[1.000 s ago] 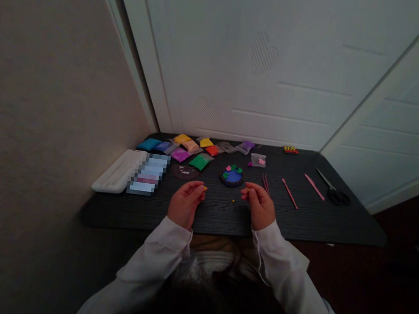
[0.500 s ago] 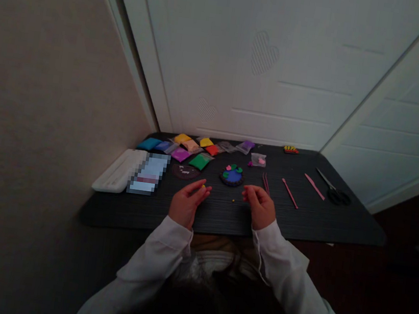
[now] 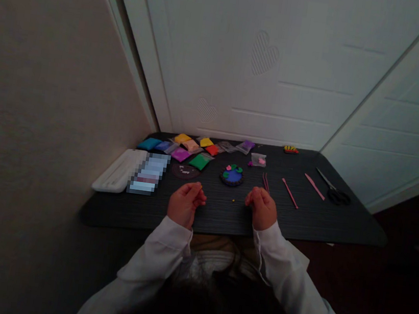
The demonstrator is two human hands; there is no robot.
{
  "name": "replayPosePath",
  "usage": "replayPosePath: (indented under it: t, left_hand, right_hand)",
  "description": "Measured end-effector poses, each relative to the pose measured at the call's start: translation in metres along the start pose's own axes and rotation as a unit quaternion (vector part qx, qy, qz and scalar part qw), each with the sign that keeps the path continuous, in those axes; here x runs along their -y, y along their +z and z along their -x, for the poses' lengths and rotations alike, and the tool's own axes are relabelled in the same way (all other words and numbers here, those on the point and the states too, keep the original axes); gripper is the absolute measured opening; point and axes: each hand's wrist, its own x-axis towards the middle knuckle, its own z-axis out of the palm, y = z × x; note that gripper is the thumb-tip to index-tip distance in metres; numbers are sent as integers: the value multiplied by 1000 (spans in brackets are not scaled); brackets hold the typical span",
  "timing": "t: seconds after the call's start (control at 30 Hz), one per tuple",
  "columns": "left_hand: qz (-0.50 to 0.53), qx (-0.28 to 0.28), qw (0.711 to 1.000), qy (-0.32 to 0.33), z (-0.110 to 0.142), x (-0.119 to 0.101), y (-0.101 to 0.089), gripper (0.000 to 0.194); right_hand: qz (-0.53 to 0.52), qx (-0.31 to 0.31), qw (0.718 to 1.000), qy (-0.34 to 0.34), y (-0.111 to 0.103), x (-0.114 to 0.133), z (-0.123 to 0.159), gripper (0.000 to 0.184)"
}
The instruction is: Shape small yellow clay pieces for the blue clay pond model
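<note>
Over the front of the table, my left hand (image 3: 185, 202) is closed in a pinch, with a speck of yellow clay (image 3: 201, 187) just showing at the fingertips. My right hand (image 3: 263, 209) has its thumb and fingers pressed together; whatever they hold, if anything, is hidden. A tiny yellow ball (image 3: 233, 200) lies on the table between the hands. Just beyond it sits a round clay pond (image 3: 232, 176), blue inside a dark rim, with green leaves and a pink flower. Pink tweezers (image 3: 266, 182) lie beyond my right hand.
Colored clay packets (image 3: 199, 161) spread across the back left of the dark table (image 3: 208, 221). A white case (image 3: 120, 171) and a blurred screen (image 3: 149, 174) stand left. Pink tools (image 3: 290, 193) and black-handled scissors (image 3: 338, 196) lie right. A small bag (image 3: 258, 159) rests behind the pond.
The fingers of my left hand have curled in, now mostly covering the yellow clay. My right hand has shifted slightly right, its fingers tucked closer. The pond and the tiny ball stay put.
</note>
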Motion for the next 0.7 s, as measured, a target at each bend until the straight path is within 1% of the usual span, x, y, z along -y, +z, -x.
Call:
replayPosePath:
  t: [0.23,0.53,0.7]
  left_hand:
    - [8,14,1000,-6,0,-1,1,20]
    - [8,25,1000,5,1,-2,3,20]
    - [0,20,1000,3,1,0,1,23]
  right_hand:
    - [2,16,1000,9,3,15,3,23]
    - [-22,14,1000,9,1,0,0,25]
    - [-20,16,1000,9,1,3,1,24]
